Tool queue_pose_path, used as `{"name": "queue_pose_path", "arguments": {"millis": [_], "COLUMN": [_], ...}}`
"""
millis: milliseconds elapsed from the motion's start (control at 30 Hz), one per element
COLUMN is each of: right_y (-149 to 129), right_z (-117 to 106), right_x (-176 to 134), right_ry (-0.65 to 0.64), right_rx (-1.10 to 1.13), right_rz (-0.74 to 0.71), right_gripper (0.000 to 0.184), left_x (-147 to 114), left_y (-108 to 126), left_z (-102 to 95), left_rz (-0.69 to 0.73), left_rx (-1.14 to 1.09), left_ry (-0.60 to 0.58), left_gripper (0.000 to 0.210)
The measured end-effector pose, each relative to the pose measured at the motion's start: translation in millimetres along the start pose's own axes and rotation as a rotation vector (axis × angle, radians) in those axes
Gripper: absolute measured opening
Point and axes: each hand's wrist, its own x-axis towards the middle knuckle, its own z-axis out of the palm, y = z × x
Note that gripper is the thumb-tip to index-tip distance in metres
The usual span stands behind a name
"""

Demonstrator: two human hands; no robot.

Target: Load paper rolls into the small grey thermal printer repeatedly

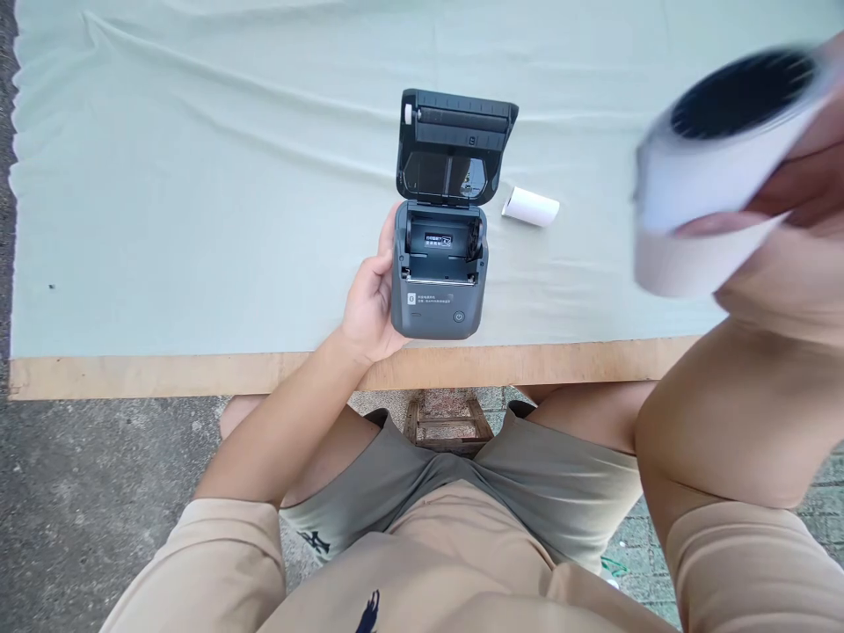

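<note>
Head cam looks fwd & steeply down, past own shirt (454,563) & shorts (554,492), onto cloth-covered tbl (230,220), v. close to R hand (784,259), which looms lg at R edge of view.

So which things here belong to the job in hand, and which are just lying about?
Belong, apparently:
open printer, in the left hand
large white roll, in the right hand

Just lying about, probably:
small white roll, beside the printer
pale cloth, beneath it
</note>
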Motion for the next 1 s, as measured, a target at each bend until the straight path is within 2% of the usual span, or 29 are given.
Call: {"name": "queue_pose_path", "arguments": {"millis": [67, 100, 167, 300, 400, 567, 667, 867, 1000], "right_y": [0, 1, 1, 1, 2, 1, 1, 6, 9], "right_z": [15, 24, 39, 56, 61, 68, 71, 75, 77], "right_x": [0, 1, 3, 7, 7, 6, 7, 9, 10], "right_ry": [-0.205, -0.326, -0.404, -0.431, -0.449, -0.482, -0.452, -0.531, -0.520], "right_rx": [0.194, 0.219, 0.162, -0.068, -0.214, -0.503, -0.560, -0.563, -0.582], "right_rz": [-0.188, -0.249, -0.307, -0.381, -0.457, -0.430, -0.428, -0.414, -0.468], "right_gripper": [0.027, 0.022, 0.020, 0.015, 0.023, 0.030, 0.026, 0.024, 0.015], "left_x": [0, -1, -1, -1, -2, -4, -5, -3, -2], "left_y": [-2, -3, -6, -12, -13, -11, -11, -13, -15], "left_z": [0.8, 1.1, 1.1, -0.7, -1.4, 0.8, 0.9, -6.0, -10.2], "left_rz": [0.044, 0.063, 0.094, 0.124, 0.106, 0.081, 0.078, 0.064, 0.095], "left_rx": [-0.004, -0.006, -0.012, 0.007, 0.024, 0.056, 0.060, 0.036, 0.055], "left_ry": [0.020, 0.021, -0.013, -0.097, -0.099, -0.080, -0.064, -0.099, -0.102], "left_gripper": [0.057, 0.057, 0.055, 0.055, 0.061, 0.066, 0.066, 0.065, 0.050]}}
